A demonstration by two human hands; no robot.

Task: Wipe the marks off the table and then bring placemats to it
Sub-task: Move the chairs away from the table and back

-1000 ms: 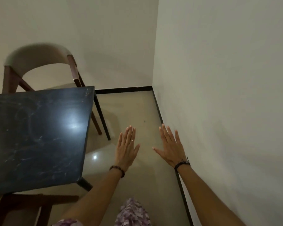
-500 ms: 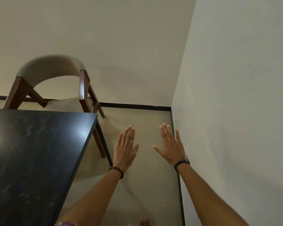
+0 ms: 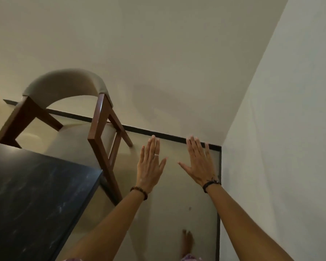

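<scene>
The dark tabletop (image 3: 36,200) with faint pale smears fills the lower left. Both my hands are stretched out in front of me over the floor, to the right of the table's corner. My left hand (image 3: 151,166) is flat with straight fingers and holds nothing; a ring sits on one finger. My right hand (image 3: 198,162) is flat too, palm down and empty. Neither hand touches the table. No cloth and no placemats are in view.
A wooden chair (image 3: 100,132) with a beige curved back stands at the table's far end. A pale wall (image 3: 282,147) runs close on the right, another wall ahead, both with a black skirting (image 3: 173,136). A bare foot (image 3: 186,242) shows on the beige floor.
The view has swung up and toward the room's corner; the table has slid to the lower left and the chair looks nearer. Both hands stay flat and empty, held out ahead.
</scene>
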